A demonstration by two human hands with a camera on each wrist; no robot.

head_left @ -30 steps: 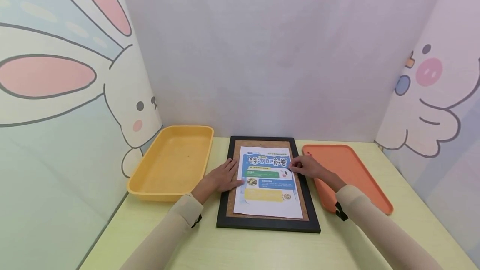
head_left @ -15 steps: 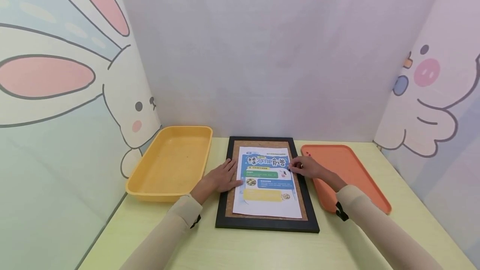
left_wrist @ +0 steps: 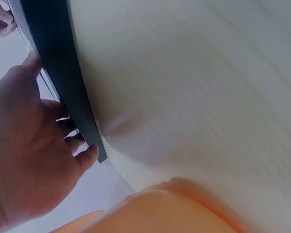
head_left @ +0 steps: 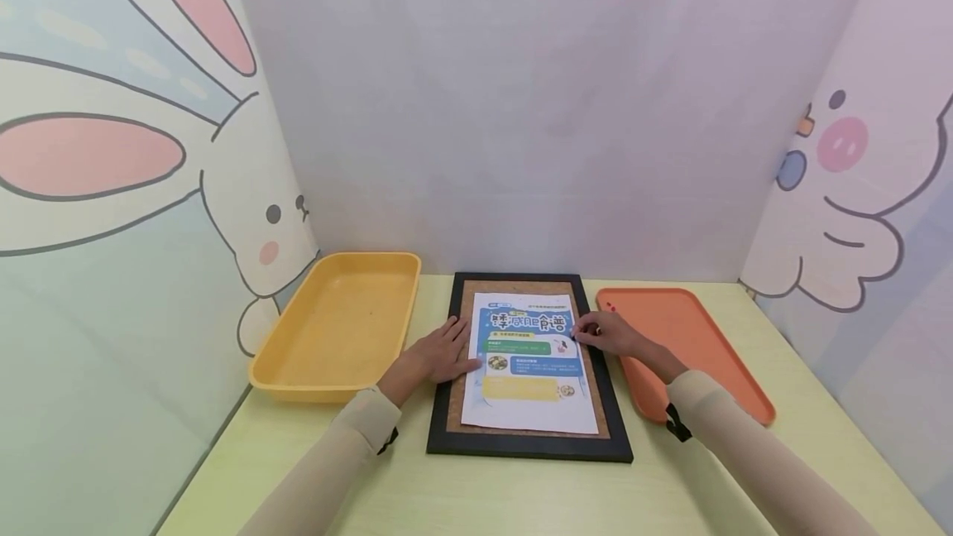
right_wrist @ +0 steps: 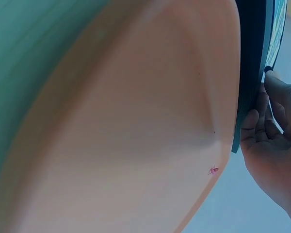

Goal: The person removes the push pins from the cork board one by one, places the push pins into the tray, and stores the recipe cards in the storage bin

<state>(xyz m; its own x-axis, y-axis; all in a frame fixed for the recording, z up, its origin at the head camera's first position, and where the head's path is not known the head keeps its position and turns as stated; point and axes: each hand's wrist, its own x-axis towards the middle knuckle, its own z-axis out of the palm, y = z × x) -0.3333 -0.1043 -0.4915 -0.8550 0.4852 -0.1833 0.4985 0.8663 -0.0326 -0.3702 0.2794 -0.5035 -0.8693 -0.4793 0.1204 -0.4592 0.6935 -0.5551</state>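
Observation:
A black-framed corkboard (head_left: 530, 447) lies on the table with a printed sheet of paper (head_left: 532, 413) on top of it. My left hand (head_left: 444, 352) rests on the board's left side, its fingers stretched over the frame and the thumb reaching the paper. At the paper's right edge, my right hand (head_left: 606, 332) pinches a small dark push pin (right_wrist: 268, 69) between thumb and fingers. The pin's point is hidden. In the right wrist view, the other fingers of that hand lie along the black frame (right_wrist: 252, 53).
To the left stands a deep yellow tray (head_left: 328, 388). An orange tray (head_left: 688, 329) sits on the right, close to the board, with small red pins (head_left: 612, 308) near its far left corner. Printed wall panels and a pale cloth enclose the table.
The head view has shifted very slightly. Both hands keep their places on the board and the paper.

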